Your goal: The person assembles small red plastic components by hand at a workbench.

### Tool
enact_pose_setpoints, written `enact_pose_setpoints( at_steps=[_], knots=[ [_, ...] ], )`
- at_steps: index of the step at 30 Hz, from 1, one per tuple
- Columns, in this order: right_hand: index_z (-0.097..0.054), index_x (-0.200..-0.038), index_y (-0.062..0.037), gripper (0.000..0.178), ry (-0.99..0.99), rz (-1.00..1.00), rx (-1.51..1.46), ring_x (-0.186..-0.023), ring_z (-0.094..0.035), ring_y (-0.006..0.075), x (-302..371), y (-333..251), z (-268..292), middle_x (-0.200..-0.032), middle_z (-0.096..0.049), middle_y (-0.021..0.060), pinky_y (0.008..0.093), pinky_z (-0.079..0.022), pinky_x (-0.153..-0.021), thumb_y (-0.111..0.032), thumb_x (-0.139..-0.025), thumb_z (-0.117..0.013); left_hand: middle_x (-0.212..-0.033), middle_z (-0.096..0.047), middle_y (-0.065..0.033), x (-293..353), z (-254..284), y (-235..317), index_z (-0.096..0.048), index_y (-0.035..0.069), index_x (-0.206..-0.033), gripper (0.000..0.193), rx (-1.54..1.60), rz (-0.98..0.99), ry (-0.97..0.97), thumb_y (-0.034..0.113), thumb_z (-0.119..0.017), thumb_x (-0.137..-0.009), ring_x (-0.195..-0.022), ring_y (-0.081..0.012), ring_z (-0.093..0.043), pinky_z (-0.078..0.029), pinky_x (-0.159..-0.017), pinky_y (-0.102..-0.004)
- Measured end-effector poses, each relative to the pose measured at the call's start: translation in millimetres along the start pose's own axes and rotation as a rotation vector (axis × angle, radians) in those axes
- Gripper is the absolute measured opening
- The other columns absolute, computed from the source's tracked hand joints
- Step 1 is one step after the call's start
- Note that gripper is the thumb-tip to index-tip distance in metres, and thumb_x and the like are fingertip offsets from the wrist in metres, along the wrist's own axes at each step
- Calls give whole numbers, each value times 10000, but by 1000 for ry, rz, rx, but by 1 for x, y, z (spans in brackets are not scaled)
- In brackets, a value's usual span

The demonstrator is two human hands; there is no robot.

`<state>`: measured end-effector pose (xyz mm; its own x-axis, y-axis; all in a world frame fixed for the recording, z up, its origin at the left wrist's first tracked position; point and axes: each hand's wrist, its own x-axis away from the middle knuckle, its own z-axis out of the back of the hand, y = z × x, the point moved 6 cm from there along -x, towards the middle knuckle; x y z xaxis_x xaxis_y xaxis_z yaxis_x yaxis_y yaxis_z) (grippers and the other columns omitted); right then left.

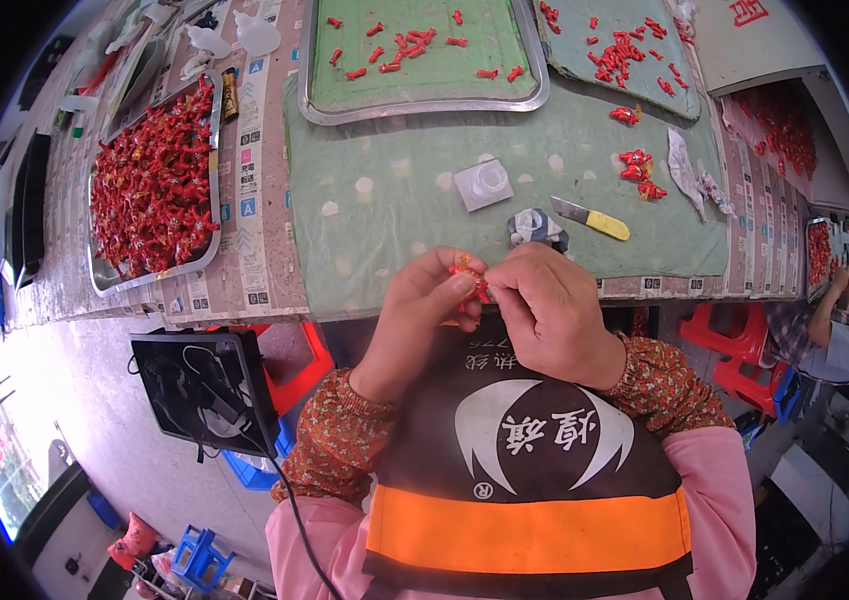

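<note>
Hands close together at the near edge of the green cloth (385, 220). Left hand (425, 290) pinches a small red piece (476, 288) between thumb and fingers. Right hand (555, 305) curls in from the other side, fingertips bunched against the piece; whether they grip it, cannot tell.

On the cloth, just beyond the right hand and partly hidden by it: a checked bundle (537, 229). Contact with the hand unclear. Beside it, a knife (600, 221), yellow handle, blade bared. Toward the cloth's middle, a clear square block (485, 184) with a round shape in it. Near the cloth's right side, a few red-and-yellow figures (635, 165) and a crumpled white tissue (687, 172).

At the cloth's far side, a green-lined metal tray (365, 90) with scattered red bits; right of it, a second tray (565, 50), more thickly strewn. Left of the cloth, a metal tray (160, 272) heaped with red figures. Far right of the cloth, another person (825, 325), seated.

Writing: on the dark apron (535, 530), below the cloth, pale characters and a rounded emblem, upside down to me. Around the cloth, the table covering (255, 215) carries repeated print and blue marks.
</note>
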<state>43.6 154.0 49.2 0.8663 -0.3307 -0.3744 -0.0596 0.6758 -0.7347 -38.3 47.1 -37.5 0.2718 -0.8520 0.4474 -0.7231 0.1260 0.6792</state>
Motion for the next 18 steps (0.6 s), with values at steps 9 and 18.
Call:
enact_pose_setpoints(
  at_steps=[9, 18],
  knots=[
    [-571, -902, 0, 191, -13, -2, 13, -643, -596, 285, 0, 4, 1, -776, -587, 133, 353, -468, -559, 108, -769, -654, -901, -629, -1, -1, -1, 2, -589, 55, -1100, 180, 4, 14, -4, 194, -570, -986, -766, -64, -598, -516, -666, -212],
    [-606, -961, -4, 167, -60, -71, -79, -680, -623, 236, -4, 8, 7, -829, -623, 113, 315, -486, -591, 80, -825, -654, -930, -631, -6, -1, 1, 1, -581, 62, -1135, 218, 30, 28, 6, 215, -589, -979, -798, -69, -615, -533, -682, -215]
  ],
)
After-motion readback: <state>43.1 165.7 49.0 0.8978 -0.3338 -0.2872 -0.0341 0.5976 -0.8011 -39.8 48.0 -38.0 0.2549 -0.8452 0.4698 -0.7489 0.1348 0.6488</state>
